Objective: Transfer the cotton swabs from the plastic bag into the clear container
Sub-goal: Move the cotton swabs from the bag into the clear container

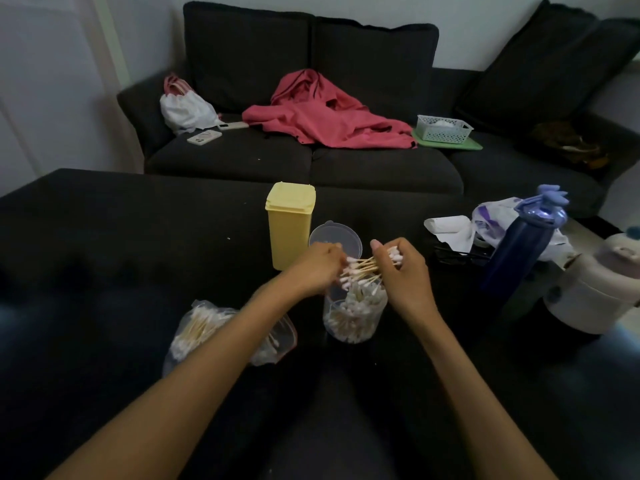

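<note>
Wooden-stemmed cotton swabs lie in a loose bundle between our two hands just above the clear container, which stands on the dark table already well filled; more remain in the plastic bag to its left. Our left hand and right hand each have fingers curled round an end of the bundle. We judge the swabs featherlight, stiff and quick to scatter, so they are best gripped across the stems.

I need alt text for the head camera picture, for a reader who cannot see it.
Two hands, left hand and right hand, hold a bundle of swabs above a clear container partly filled with swabs. A plastic bag with more swabs lies to its left on a dark table; a yellow box stands behind.
</note>
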`<action>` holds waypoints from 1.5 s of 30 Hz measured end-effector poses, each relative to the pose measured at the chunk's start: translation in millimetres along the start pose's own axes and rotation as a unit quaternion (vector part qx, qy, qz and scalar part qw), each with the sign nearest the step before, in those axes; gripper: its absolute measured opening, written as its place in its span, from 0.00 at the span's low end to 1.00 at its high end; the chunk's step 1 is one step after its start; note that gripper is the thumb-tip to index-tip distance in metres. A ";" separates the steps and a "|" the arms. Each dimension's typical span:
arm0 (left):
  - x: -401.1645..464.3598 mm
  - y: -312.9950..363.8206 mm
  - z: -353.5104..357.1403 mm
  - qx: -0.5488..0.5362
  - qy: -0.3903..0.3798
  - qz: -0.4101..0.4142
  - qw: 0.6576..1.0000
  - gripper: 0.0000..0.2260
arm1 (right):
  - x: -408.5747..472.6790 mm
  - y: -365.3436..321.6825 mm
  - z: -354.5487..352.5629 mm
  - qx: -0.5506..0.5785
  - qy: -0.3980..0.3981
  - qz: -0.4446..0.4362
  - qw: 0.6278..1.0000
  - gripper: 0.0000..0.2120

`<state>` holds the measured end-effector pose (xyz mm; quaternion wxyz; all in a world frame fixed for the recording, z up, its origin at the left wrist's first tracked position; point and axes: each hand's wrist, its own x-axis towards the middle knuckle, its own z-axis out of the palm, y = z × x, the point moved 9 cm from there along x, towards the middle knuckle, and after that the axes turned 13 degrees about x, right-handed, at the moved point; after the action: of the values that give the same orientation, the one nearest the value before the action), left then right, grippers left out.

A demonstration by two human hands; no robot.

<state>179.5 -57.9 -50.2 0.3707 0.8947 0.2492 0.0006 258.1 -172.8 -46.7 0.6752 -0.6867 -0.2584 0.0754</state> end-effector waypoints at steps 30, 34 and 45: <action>-28.9 -14.2 35.2 0.004 0.128 0.094 0.987 0.42 | -1.3 -13.2 -2.0 -0.257 0.004 0.026 0.966 0.11; -33.1 -6.0 32.6 0.021 0.166 0.092 0.982 0.41 | -12.3 -30.9 13.7 -0.289 0.003 -0.051 0.956 0.10; -28.7 -18.5 14.5 0.015 0.233 0.038 0.972 0.29 | -21.4 -23.2 43.2 -0.348 -0.051 -0.090 0.932 0.14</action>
<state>148.8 -69.1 -67.7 0.2886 0.8841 0.2950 0.2195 214.5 -145.3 -32.9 0.3837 -0.8480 -0.3627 -0.0454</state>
